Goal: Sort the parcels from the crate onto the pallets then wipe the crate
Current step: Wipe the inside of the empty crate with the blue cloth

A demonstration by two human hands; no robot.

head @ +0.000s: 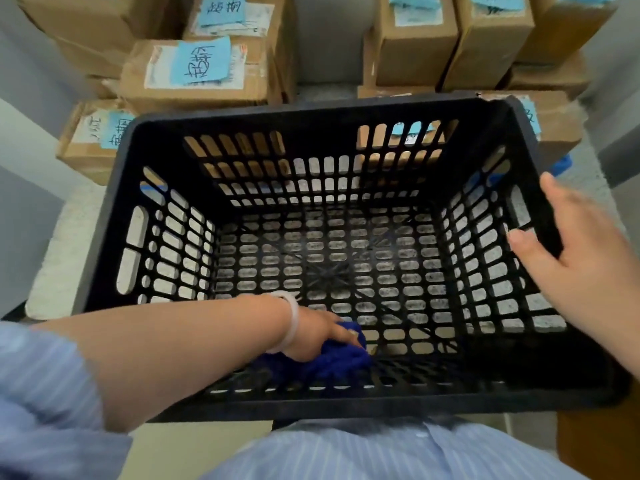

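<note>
A black slotted plastic crate [162, 140] fills the middle of the view, with no parcels inside it. My left hand [317, 332] reaches down inside the crate at its near wall and presses a dark blue cloth [343, 362] against the floor of the crate, fingers curled over the cloth. My right hand [568, 244] grips the crate's right rim, thumb inside and fingers over the outer edge. Brown cardboard parcels with blue labels are stacked beyond the crate, one group at the far left [194, 69] and one at the far right [450, 46].
A gap of grey floor [329, 46] separates the two stacks of parcels. A pale speckled surface [59, 258] shows under and to the left of the crate. A blue edge [562, 164] pokes out behind the crate's right side.
</note>
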